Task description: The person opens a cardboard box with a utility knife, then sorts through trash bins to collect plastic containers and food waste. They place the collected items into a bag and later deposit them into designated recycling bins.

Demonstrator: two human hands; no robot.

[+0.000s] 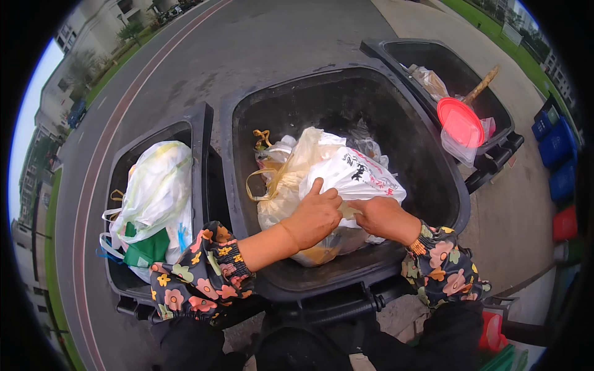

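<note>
Both my hands are over a dark wheeled bin (246, 120) that holds bagged rubbish. My left hand (318, 215) is curled at the near edge of a white plastic bag (355, 174) bearing red and black writing, its fingers pinching the plastic and its thumb raised. Just to the right, my right hand (387, 218) grips the same bag, its index finger reaching towards my left hand. A yellowish strip of plastic shows between the fingertips. Under and beside it lie a cream-coloured plastic bag (283, 199) with looped handles and a clear bag (320, 255) with mixed contents.
Left stands a second bin (202, 162) with a full white bag (158, 185) and green bag (146, 248). A third bin (445, 46) at right holds a stick (482, 86), red lid (459, 120) and clear container (459, 139). Blue bins (559, 143) stand farther right beside the paved road (287, 32).
</note>
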